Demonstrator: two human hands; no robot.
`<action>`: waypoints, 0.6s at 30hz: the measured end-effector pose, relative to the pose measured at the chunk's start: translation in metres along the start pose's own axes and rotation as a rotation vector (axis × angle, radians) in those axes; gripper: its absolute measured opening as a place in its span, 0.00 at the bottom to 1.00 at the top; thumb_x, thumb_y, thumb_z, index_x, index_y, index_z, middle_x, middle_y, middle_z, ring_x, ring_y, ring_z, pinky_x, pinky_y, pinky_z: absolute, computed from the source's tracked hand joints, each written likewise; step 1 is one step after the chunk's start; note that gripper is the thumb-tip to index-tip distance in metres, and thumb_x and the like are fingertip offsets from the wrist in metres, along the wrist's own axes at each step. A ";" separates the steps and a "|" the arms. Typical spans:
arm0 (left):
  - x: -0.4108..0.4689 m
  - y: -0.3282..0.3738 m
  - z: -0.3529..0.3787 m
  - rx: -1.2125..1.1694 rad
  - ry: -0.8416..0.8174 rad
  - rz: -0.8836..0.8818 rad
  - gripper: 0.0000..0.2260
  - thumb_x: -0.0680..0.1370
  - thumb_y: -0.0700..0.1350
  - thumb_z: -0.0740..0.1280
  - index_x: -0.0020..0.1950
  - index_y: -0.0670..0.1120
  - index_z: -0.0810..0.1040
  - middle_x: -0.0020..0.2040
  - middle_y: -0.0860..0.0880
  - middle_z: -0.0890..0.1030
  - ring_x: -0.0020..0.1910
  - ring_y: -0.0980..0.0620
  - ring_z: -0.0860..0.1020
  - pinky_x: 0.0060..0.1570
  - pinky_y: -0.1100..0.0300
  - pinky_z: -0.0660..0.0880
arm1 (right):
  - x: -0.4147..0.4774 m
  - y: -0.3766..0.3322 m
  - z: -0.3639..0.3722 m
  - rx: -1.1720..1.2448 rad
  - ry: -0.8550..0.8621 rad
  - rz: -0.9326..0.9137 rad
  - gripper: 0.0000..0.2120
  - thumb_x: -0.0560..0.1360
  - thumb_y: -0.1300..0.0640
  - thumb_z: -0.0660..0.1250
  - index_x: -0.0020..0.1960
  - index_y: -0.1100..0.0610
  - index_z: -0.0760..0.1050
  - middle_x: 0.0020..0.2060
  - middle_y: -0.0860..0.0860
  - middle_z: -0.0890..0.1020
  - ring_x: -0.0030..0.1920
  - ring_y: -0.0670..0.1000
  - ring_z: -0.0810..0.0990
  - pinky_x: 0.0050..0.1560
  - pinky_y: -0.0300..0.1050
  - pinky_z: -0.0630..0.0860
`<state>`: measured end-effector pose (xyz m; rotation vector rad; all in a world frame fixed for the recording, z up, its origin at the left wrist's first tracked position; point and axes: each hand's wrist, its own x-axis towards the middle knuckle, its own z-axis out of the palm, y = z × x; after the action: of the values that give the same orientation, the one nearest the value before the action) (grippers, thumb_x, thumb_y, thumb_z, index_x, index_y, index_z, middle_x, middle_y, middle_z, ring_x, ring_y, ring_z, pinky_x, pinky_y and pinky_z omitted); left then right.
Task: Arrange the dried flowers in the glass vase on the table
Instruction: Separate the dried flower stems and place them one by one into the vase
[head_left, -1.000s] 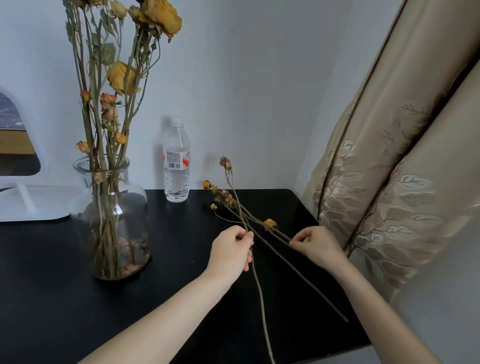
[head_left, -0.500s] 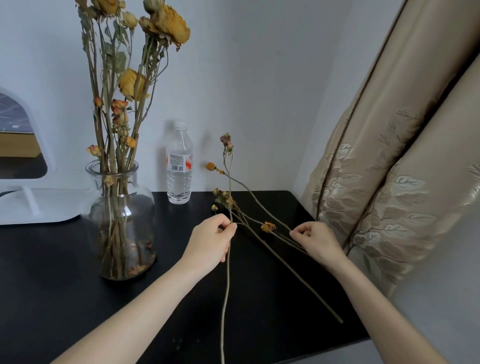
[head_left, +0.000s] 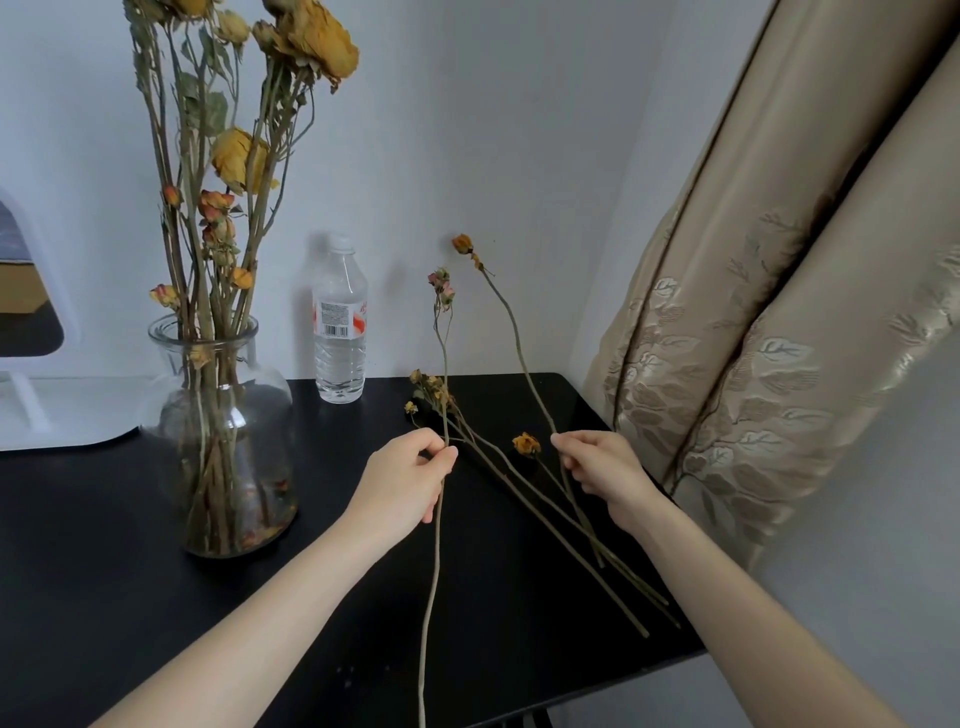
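One wiry stem (head_left: 444, 358) in left hand (head_left: 402, 480), fingers pinching, right hand (head_left: 608, 473) likewise (curved stem (head_left: 521, 353))

The flat table top (head_left: 104, 597) before me is plain black. My round clear glass vase (head_left: 223, 426) holds tall dried roses (head_left: 317, 39), ochre yellow on dull green stems. The pink-budded dried stem (head_left: 442, 286) in my left hand (head_left: 410, 478) is tan, as is the orange-budded dried stem (head_left: 462, 243) in my right hand (head_left: 608, 473). The clear plastic bottle (head_left: 340, 332) has a white label with a red band. The heavy fabric curtain (head_left: 753, 389) is beige, woven with pale leaves.
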<state>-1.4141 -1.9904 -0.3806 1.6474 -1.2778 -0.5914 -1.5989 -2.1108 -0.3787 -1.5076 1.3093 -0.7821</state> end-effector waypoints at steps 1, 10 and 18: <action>0.000 -0.001 0.000 -0.001 -0.001 -0.004 0.10 0.79 0.45 0.60 0.42 0.42 0.75 0.20 0.53 0.70 0.18 0.59 0.68 0.30 0.66 0.69 | -0.001 -0.002 0.001 0.015 -0.010 0.002 0.10 0.76 0.53 0.66 0.48 0.60 0.80 0.27 0.47 0.73 0.26 0.43 0.68 0.27 0.34 0.66; -0.001 -0.008 -0.005 -0.003 -0.004 -0.036 0.10 0.79 0.46 0.60 0.41 0.43 0.74 0.18 0.53 0.70 0.18 0.59 0.68 0.30 0.65 0.68 | -0.006 -0.005 0.014 -0.079 0.030 -0.225 0.07 0.78 0.56 0.63 0.53 0.56 0.76 0.33 0.48 0.78 0.35 0.42 0.76 0.38 0.34 0.69; -0.002 -0.006 -0.010 -0.019 -0.054 0.016 0.10 0.79 0.45 0.59 0.40 0.45 0.75 0.19 0.53 0.71 0.19 0.59 0.69 0.29 0.71 0.68 | -0.008 -0.019 0.012 -0.036 0.052 -0.357 0.03 0.77 0.55 0.63 0.48 0.53 0.76 0.30 0.47 0.76 0.29 0.38 0.75 0.32 0.28 0.71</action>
<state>-1.4037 -1.9848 -0.3814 1.6138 -1.3197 -0.6402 -1.5828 -2.1004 -0.3638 -1.7881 1.1082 -1.0330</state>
